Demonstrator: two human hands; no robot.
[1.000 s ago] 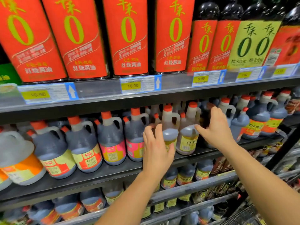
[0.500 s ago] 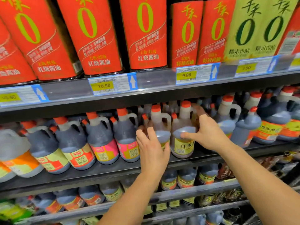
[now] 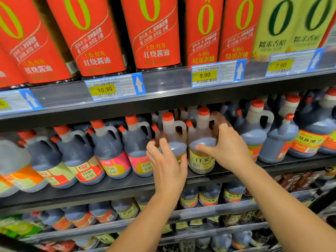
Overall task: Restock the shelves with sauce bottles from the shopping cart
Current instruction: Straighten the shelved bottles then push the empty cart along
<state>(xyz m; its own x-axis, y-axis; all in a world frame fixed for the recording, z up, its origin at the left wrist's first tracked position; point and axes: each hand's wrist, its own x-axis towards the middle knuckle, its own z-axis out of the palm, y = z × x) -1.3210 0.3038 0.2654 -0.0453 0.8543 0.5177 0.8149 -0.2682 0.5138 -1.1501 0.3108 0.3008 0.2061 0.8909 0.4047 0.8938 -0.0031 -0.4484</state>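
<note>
The left hand (image 3: 167, 166) cups the lower body of the left pale jug (image 3: 177, 145). Its fingers curve up round the jug's left flank and its thumb lies on the right of the label, a hold that suits sliding or steadying the jug rather than lifting it. The right hand (image 3: 229, 148) wraps the right pale jug (image 3: 201, 161), with the thumb (image 3: 201, 147) lying across the front above the yellow label and the fingers reaching round the far side by the handle; how firmly either hand grips I cannot tell. Both jugs stand upright and touch each other near the front edge of the middle shelf (image 3: 112, 184), about midway along it, orange caps up and labels outward. This is probably so they face shoppers and line up with the row. They fill the slot between the pink-labelled jugs (image 3: 114, 160) to the left and the darker jugs (image 3: 254, 135) to the right, with more caps visible behind them toward the back of the shelf. I judge the step to be seating and squaring these two into the front rank. Above, tall red bottles (image 3: 154, 33) stand over price tags (image 3: 114, 87) clipped to the front rail of the top shelf, and smaller jugs (image 3: 209, 196) line the shelf below. The shopping cart is not in view.
</note>
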